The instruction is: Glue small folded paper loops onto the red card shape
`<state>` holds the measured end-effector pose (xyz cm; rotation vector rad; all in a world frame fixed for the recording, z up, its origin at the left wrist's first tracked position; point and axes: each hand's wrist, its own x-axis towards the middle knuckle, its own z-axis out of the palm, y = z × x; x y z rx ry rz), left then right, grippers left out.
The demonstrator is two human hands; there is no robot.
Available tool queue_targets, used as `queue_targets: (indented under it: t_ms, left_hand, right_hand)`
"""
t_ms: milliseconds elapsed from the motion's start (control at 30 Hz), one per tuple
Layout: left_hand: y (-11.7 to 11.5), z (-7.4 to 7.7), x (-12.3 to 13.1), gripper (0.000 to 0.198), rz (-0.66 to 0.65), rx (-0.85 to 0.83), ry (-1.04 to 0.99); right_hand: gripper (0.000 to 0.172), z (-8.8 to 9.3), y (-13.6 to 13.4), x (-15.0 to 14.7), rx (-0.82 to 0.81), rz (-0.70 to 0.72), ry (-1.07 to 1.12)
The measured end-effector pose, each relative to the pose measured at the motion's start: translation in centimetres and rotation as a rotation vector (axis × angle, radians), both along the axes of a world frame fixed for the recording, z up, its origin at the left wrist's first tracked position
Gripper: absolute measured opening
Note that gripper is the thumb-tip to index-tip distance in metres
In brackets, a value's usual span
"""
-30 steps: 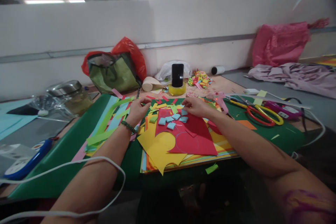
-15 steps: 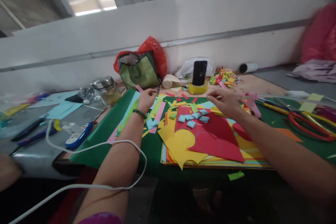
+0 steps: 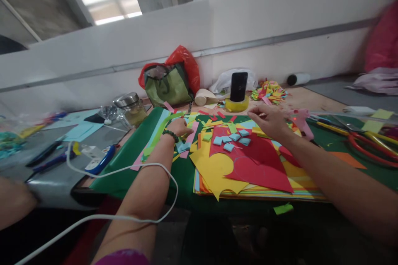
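My left hand, with a dark green bead bracelet at the wrist, is low over loose paper strips on the left of the green mat. Its fingers are curled, and what they pinch is hidden. A light green paper strip runs right beside it, and a pink strip lies to its right. My right hand hovers above the paper stack's far side, its thumb and fingers closed; anything between them is too small to name. Several folded light blue paper pieces rest on red paper between the hands.
A white cable loops over my left forearm. On the right are a pink glue gun and red-handled scissors. A phone stands in a yellow tape roll. At the back are a glass jar and green bag.
My left hand has come down and nearer, onto the paper strips. The light green strip beside it now reaches farther right. My right hand has kept about the same pose.
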<state>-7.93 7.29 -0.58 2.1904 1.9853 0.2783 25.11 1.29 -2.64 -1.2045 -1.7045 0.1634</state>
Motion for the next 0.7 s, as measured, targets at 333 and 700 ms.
queue_targets:
  t_ms: [333, 700]
  left_hand:
    - [0.2, 0.1, -0.1, 0.019, -0.002, -0.035, -0.080]
    - [1.0, 0.6, -1.3, 0.006, 0.078, 0.130, -0.345]
  right_hand:
    - [0.022, 0.2, -0.3, -0.2, -0.020, 0.008, -0.011]
    - [0.023, 0.4, -0.2, -0.2, -0.021, 0.010, -0.005]
